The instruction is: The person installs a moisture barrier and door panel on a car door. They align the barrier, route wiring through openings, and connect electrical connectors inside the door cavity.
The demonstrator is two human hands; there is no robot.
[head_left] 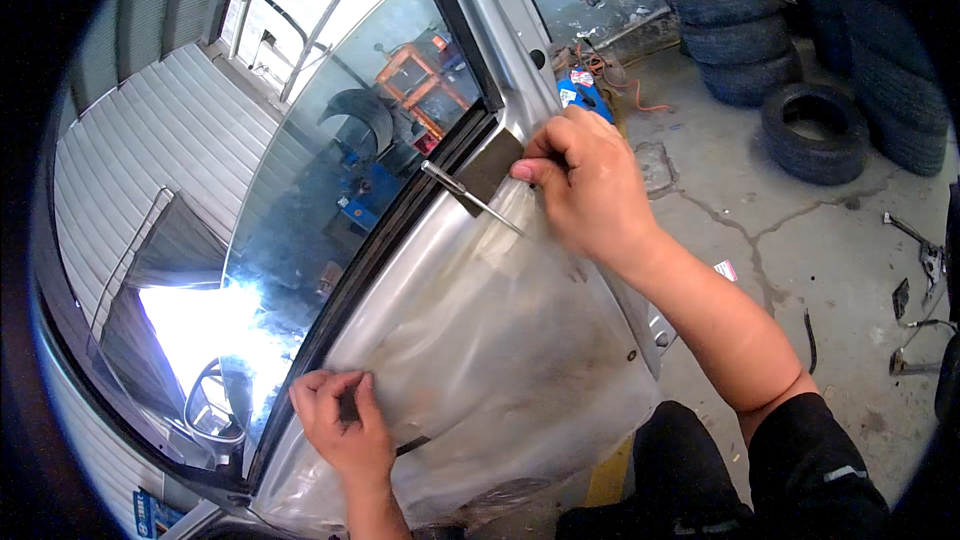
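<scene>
A car door with its inner side bare (pixel 385 315) slants across the view, with a cloudy clear plastic film (pixel 500 340) over its inner panel. My right hand (pixel 590 180) pinches the film's upper corner between thumb and forefinger, beside a dark patch (pixel 490 172) on the door. Across the door's upper edge sticks out a thin metal rod with a thicker silver end (pixel 442 178). Lower left, my left hand (pixel 345 430) rests near the window sill with curled fingers, thumb against forefinger. Whatever these fingertips grip is too small to make out.
The window glass (pixel 330 160) stands raised in its frame, with a side mirror (pixel 214 400) beyond. Stacked tyres (pixel 725 20) and one lying tyre (pixel 815 133) are at far right. Metal parts (pixel 915 290) lie on the cracked floor, and a blue item (pixel 585 90) sits behind the door.
</scene>
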